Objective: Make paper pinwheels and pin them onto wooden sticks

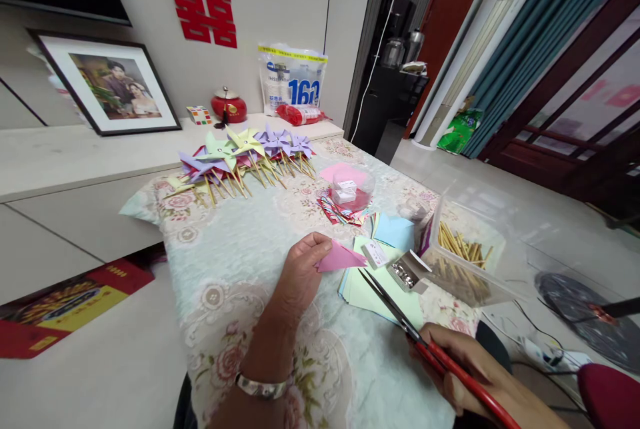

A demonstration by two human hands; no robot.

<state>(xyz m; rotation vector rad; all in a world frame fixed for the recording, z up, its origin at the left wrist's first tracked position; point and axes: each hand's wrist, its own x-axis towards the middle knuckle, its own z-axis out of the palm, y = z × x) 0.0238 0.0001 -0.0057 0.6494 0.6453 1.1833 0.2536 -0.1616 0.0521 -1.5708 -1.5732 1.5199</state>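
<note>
A single head-worn camera looks forward and down from close above the surface point(250, 249), facing the far wall, with both hands near the lower edge.

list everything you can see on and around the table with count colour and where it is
pink paper: one, folded triangle, in left hand
scissors: one, red handles, in right hand
paper stack: one, pale green and blue, under the scissors
pinwheels: many, purple, green, yellow, far end of table
sticks: many, tan, in clear box at right
clear tub: one, mid table
tablecloth: one, floral
red jar: one, on counter
framed photo: one, against wall
left hand: pinching paper
right hand: gripping scissors
</note>
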